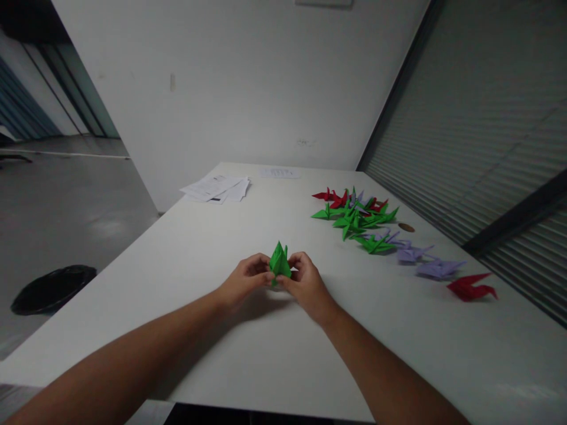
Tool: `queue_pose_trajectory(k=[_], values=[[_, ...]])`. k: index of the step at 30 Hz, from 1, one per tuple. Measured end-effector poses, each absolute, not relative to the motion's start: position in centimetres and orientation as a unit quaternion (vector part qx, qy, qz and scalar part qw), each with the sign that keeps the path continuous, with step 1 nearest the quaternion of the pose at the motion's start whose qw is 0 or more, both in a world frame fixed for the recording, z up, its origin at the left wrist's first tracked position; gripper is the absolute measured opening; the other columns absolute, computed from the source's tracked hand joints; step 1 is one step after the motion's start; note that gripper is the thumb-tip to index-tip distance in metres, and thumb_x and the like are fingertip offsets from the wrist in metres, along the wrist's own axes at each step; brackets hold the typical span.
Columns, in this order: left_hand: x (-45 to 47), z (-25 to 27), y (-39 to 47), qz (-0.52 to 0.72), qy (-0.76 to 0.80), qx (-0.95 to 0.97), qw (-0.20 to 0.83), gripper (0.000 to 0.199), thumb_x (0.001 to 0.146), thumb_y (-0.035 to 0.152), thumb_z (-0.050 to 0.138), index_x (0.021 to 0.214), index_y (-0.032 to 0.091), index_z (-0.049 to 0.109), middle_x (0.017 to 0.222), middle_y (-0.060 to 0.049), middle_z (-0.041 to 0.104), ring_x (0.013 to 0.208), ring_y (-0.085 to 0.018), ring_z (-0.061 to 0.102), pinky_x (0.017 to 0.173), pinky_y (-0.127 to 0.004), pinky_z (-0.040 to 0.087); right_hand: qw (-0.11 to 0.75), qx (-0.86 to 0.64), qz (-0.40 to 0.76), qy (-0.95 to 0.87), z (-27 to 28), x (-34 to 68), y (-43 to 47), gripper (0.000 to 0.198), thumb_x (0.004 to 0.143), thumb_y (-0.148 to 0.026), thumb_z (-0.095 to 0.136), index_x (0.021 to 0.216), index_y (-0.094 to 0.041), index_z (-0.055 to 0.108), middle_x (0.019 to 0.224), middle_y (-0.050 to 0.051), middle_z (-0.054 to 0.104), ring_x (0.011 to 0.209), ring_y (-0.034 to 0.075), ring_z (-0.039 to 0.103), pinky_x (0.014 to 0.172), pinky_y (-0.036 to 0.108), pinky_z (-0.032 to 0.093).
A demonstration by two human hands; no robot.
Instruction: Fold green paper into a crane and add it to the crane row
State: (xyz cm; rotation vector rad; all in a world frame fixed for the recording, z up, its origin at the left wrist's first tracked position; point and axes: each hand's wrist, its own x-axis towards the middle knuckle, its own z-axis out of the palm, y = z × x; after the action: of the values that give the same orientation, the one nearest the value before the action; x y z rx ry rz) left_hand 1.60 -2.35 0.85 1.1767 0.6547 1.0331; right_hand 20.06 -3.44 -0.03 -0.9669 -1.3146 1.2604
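A green origami crane, partly folded in on itself with its points upward, is held between both hands over the middle of the white table. On its left side, my left hand pinches the paper between thumb and fingers. My right hand grips the opposite side in the same way, its thumb at the lower front. The fingertips behind the paper are partly hidden.
Green, red and purple paper cranes cluster at the right, trailing toward a red crane nearer me. A brown oval object lies beside them. Printed sheets lie far left. A black-lined bin stands left of the table.
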Motion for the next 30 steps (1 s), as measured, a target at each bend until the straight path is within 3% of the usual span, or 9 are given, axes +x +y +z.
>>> queue_pose_trajectory(k=[3,7,12,17,23,30], values=[[1.68,0.89,-2.32,0.451,0.303,0.53,0.651,0.036,0.068,0.026,0.092,0.092,0.014,0.068,0.091,-0.006,0.074,0.084,-0.018,0.067,0.081,-0.032,0.049,0.5,-0.408,0.519,-0.56,0.03,20.09,-3.33,0.045,0.071,-0.037,0.087,0.096,-0.023,0.052,0.091,0.0,0.064,0.075,0.016,0.064,0.064,0.027,0.048],[1.6,0.55,-2.05,0.455,0.341,0.539,0.622,0.028,0.073,0.031,0.088,0.084,0.013,0.069,0.078,-0.003,0.07,0.072,-0.015,0.063,0.072,-0.029,0.046,0.475,-0.399,0.526,-0.582,0.09,20.16,-3.42,0.037,0.077,-0.045,0.083,0.089,-0.02,0.058,0.084,-0.001,0.063,0.068,0.014,0.06,0.062,0.027,0.047],[1.48,0.28,-1.94,0.463,0.343,0.533,0.619,0.026,0.076,0.033,0.085,0.08,0.014,0.069,0.072,-0.001,0.067,0.066,-0.013,0.059,0.067,-0.027,0.043,0.458,-0.413,0.548,-0.565,0.28,20.36,-3.64,0.04,0.08,-0.053,0.077,0.081,-0.02,0.055,0.069,-0.005,0.054,0.051,0.009,0.047,0.047,0.023,0.035],[1.75,0.43,-2.1,0.46,0.32,0.526,0.64,0.028,0.073,0.033,0.088,0.083,0.013,0.07,0.078,-0.004,0.071,0.072,-0.015,0.063,0.071,-0.029,0.046,0.445,-0.42,0.543,-0.575,0.12,20.4,-3.6,0.041,0.079,-0.052,0.077,0.075,-0.021,0.05,0.058,-0.007,0.048,0.047,0.009,0.042,0.045,0.022,0.03],[1.54,0.36,-1.96,0.468,0.343,0.54,0.61,0.029,0.074,0.037,0.087,0.078,0.013,0.07,0.071,-0.001,0.067,0.066,-0.013,0.059,0.066,-0.028,0.045,0.419,-0.417,0.554,-0.587,0.12,20.28,-3.69,0.042,0.078,-0.05,0.079,0.073,-0.022,0.049,0.057,-0.007,0.047,0.048,0.009,0.043,0.046,0.022,0.03],[1.34,0.3,-1.84,0.423,0.349,0.562,0.62,0.03,0.074,0.036,0.088,0.074,0.013,0.068,0.069,-0.001,0.065,0.064,-0.013,0.057,0.064,-0.027,0.043,0.447,-0.407,0.543,-0.583,0.39,20.34,-3.53,0.043,0.08,-0.056,0.077,0.075,-0.02,0.054,0.067,-0.005,0.051,0.053,0.01,0.048,0.049,0.024,0.037]])
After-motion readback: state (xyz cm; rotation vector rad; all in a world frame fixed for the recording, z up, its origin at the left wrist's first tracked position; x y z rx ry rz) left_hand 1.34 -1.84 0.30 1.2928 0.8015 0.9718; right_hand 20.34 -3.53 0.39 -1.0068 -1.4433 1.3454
